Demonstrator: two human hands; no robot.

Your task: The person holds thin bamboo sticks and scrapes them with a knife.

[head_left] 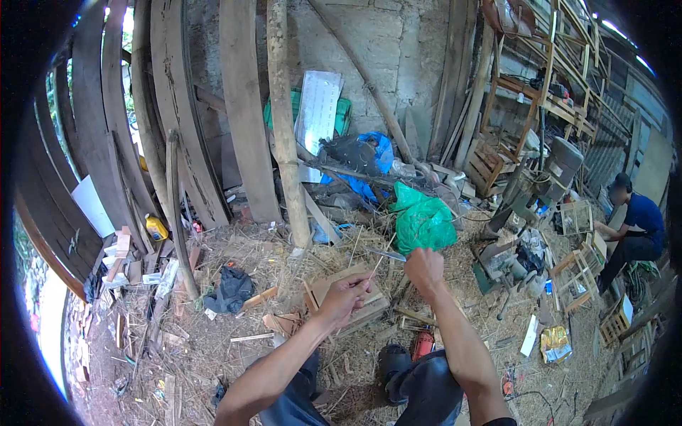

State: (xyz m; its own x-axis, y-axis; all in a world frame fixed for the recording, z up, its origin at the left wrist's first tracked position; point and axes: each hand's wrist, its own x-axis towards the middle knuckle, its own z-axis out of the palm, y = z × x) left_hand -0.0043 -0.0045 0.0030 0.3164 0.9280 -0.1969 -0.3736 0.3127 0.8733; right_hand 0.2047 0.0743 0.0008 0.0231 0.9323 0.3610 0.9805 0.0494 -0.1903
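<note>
My left hand (344, 299) is closed around a thin wooden stick (379, 265), which points up and away from me at a slant. My right hand (425, 271) grips a knife (386, 253) whose blade reaches left, close to the upper part of the stick. I cannot tell whether blade and stick touch. Beneath my hands lies a flat wooden board or box (366, 302) on the shaving-covered ground. Just beyond the knife is a green plastic bag (424, 224).
A wooden post (282, 135) stands ahead. On the right are a machine with a grey motor (565, 163) and a crouching person (638, 224) beside wooden frames (574, 278). A red cylinder (423, 344) lies near my feet. A dark cloth bundle (231, 289) and yellow bottle (156, 227) are leftward.
</note>
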